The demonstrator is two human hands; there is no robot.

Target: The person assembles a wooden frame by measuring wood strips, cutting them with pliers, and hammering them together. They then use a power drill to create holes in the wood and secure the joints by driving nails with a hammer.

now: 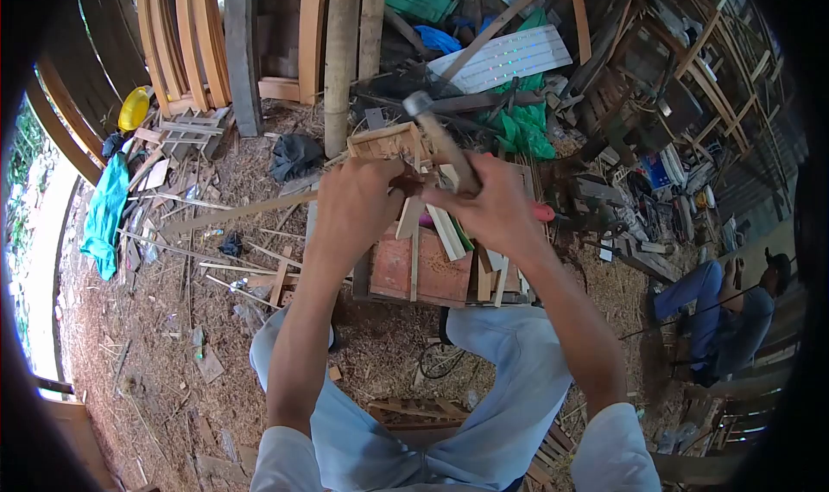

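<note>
My right hand [494, 200] is wrapped around a hammer [449, 151], its wooden handle slanting up and left to a metal head. My left hand [361, 200] is closed, its fingertips bunched close to my right fingers above a low wooden work stand [389, 263]. What the left fingertips pinch is too small and hidden to name. A long thin wooden strip [246, 211] runs out leftward from behind my left hand. Below the hands lie short pale wood pieces [447, 233] and a narrow upright strip [414, 272]. Just beyond them is a small wooden box [384, 139].
A red-handled tool [542, 212] lies right of my right hand. A bamboo post [339, 69] stands ahead. Curved wooden frames [203, 43] lean at the back left. Wood scraps and shavings cover the ground [164, 336]. Another person [734, 319] sits at the far right.
</note>
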